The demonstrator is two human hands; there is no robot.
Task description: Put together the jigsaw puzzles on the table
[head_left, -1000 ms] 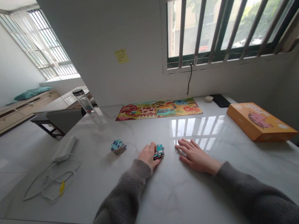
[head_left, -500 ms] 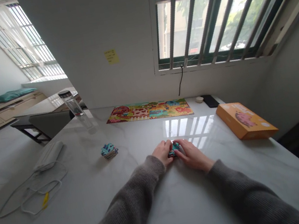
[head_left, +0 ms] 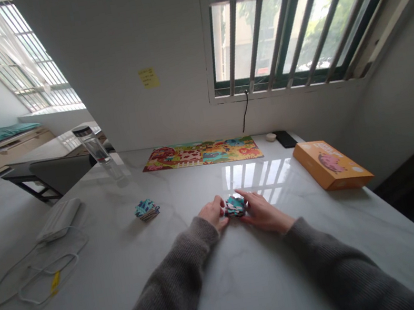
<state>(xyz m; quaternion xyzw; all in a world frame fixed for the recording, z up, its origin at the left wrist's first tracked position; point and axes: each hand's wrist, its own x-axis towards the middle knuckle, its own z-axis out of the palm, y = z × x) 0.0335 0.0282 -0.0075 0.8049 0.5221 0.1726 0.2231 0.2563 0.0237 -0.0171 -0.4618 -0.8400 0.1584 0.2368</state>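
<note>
1. From the head camera, the left hand [head_left: 213,214] is half curled, and its fingers press on one side of a small stack of blue-green printed pieces [head_left: 234,206].
2. The right hand [head_left: 264,218] is partly open, with its fingertips [head_left: 238,191] on the other side. Held from both sides, the stack likely can't slide.
3. The stack sits on the white marble tabletop [head_left: 181,191], close to the person.
4. A second stack [head_left: 146,209] lies well to the left, away from the hands. A bright farm picture puzzle [head_left: 201,154] lies flat by the wall, and an orange box [head_left: 331,165] sits to the right.
</note>
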